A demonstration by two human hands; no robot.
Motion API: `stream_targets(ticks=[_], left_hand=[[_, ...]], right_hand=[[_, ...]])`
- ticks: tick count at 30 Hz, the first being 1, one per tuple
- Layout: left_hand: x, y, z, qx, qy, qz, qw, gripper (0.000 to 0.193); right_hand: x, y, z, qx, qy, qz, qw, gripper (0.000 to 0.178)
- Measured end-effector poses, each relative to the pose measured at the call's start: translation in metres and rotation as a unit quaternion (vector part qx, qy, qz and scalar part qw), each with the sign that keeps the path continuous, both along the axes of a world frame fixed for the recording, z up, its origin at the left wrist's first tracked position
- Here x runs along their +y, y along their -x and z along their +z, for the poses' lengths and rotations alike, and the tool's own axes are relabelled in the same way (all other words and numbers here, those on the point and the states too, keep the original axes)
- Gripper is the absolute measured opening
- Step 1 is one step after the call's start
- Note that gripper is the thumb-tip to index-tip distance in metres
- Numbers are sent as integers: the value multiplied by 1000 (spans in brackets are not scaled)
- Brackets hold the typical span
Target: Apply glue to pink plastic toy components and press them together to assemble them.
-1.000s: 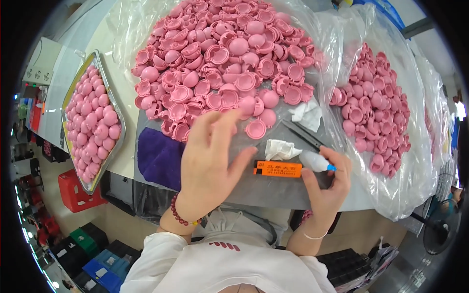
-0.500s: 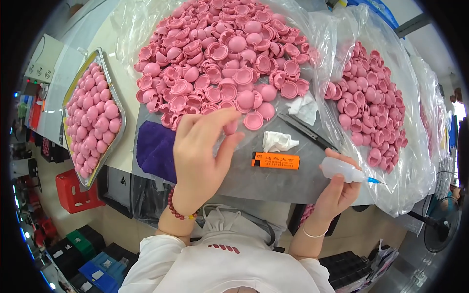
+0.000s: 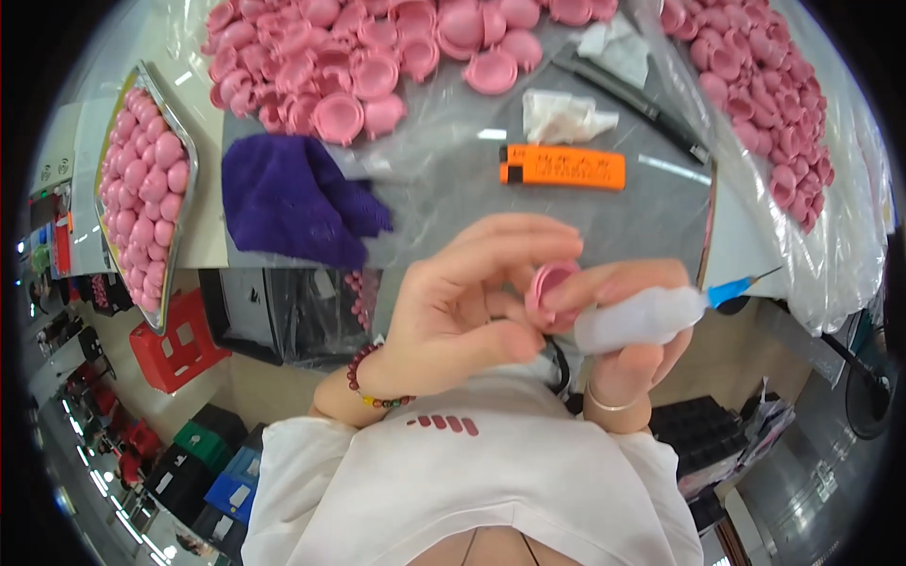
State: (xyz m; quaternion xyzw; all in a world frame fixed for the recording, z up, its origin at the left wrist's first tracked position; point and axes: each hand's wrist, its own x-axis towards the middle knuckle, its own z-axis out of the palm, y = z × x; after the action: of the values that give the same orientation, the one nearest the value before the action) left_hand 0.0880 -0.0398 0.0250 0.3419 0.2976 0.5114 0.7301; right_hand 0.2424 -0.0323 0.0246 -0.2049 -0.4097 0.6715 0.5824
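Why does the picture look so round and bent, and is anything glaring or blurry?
Head view: a fisheye lens bows the table edge and blackens the corners; glare streaks the clear plastic sheet; the left hand and pink cap look slightly soft.

Two hands show at the frame's centre, the left hand (image 3: 453, 311) and the right hand (image 3: 628, 354), with one pink cap (image 3: 547, 288) and one squeeze bottle (image 3: 642, 319) between them. Above lie one purple cloth (image 3: 288, 198), one orange marker (image 3: 564, 167) and one crumpled tissue (image 3: 564, 118). One metal tray (image 3: 184, 156) stands at the left, and the loose pink caps (image 3: 377, 66) in the piles are too many to count.
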Motion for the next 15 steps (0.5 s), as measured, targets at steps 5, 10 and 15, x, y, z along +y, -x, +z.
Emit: stream_targets(ticks=[5, 10, 15], left_hand=[[-4, 2, -19, 144, -146, 52, 977, 39], [-6, 1, -29, 96, -195, 78, 973, 40], [-5, 3, -30, -77, -139, 24, 987, 45]], right_hand=[[-8, 12, -10, -29, -53, -65, 996, 48], [-8, 14, 2, -261, 59, -152, 951, 68], [-9, 5, -5, -245, 24, -218, 944, 69]])
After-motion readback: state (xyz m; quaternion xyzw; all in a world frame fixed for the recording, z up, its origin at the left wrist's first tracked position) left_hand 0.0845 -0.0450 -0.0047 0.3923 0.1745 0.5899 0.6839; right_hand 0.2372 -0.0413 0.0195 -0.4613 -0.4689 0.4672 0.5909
